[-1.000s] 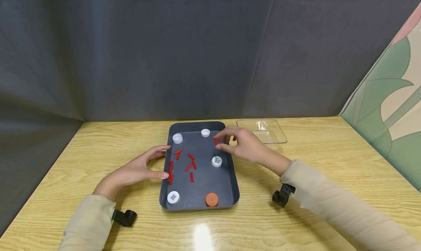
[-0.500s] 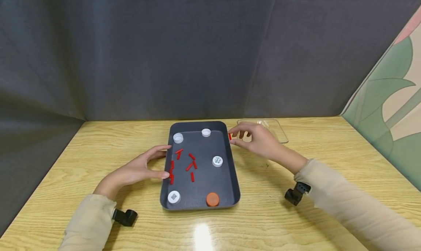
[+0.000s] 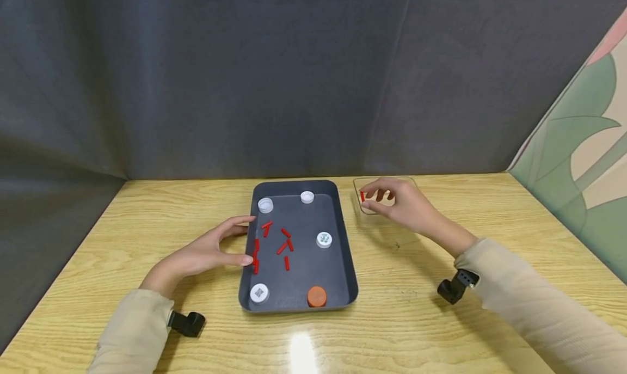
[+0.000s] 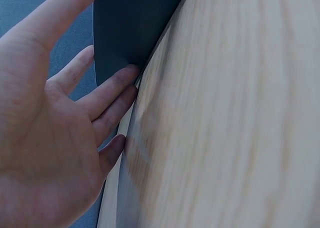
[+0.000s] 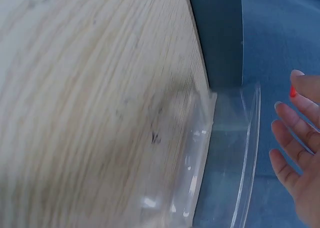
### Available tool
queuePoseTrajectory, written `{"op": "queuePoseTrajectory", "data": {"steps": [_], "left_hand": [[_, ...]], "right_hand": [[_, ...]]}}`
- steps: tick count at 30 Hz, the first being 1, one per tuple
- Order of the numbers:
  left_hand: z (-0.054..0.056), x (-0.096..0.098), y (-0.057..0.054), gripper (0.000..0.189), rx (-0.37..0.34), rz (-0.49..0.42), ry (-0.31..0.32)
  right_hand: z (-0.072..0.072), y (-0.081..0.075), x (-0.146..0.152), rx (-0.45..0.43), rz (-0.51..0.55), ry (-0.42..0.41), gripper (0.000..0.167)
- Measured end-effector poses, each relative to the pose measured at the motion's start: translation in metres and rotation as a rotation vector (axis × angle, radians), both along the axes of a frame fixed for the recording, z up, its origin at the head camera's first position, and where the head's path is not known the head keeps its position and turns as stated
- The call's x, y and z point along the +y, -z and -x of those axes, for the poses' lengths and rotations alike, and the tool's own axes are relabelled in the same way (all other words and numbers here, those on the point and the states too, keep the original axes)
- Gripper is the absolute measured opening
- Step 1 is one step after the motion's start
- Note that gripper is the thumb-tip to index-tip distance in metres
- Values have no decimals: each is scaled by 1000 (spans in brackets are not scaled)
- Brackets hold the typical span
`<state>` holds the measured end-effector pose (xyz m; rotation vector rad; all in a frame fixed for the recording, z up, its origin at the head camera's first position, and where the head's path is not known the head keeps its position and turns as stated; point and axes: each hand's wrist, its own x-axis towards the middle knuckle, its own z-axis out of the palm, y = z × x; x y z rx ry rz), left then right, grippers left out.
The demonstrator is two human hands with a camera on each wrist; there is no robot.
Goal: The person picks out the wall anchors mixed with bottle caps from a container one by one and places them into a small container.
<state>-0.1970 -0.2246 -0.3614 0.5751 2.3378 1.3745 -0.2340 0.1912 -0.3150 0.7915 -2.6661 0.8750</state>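
Observation:
My right hand (image 3: 406, 204) pinches a short red stick (image 3: 362, 196) between thumb and forefinger, above the left part of a clear plastic box (image 3: 357, 190). In the right wrist view, a bit of red shows at the fingertips, higher than the wall of the box (image 5: 227, 153). At the left side of a dark grey tray (image 3: 315, 270), my left hand (image 3: 208, 251) rests with spread fingers, its thumb at the rim. The left wrist view has its fingers (image 4: 107, 88) against the tray's outer wall. Several loose red sticks (image 3: 287, 263) lie in the tray's left half.
Also in the tray are two white open caps (image 3: 265, 205) at the back, a white cap with green marks (image 3: 324, 240), a white cap with a grey pattern (image 3: 259, 293) and an orange cap (image 3: 317, 296). A dark curtain (image 3: 274, 91) closes off the wooden table's back.
My right hand has carried the red stick from above the tray's back right, out over its right rim, to the clear box. The left hand has stayed at the tray's side.

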Motion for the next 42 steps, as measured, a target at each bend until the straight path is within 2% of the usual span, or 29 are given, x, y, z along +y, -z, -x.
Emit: {"op": "queuePoseTrajectory", "data": {"steps": [11, 26, 42], "left_hand": [[1, -1, 2, 85, -4, -7, -1], [0, -2, 2, 85, -3, 1, -7], [2, -3, 3, 85, -18, -18, -1]], "right_hand": [[9, 8, 14, -24, -5, 41, 21], [27, 13, 16, -97, -76, 73, 27], [35, 20, 15, -80, -141, 68, 27]]}}
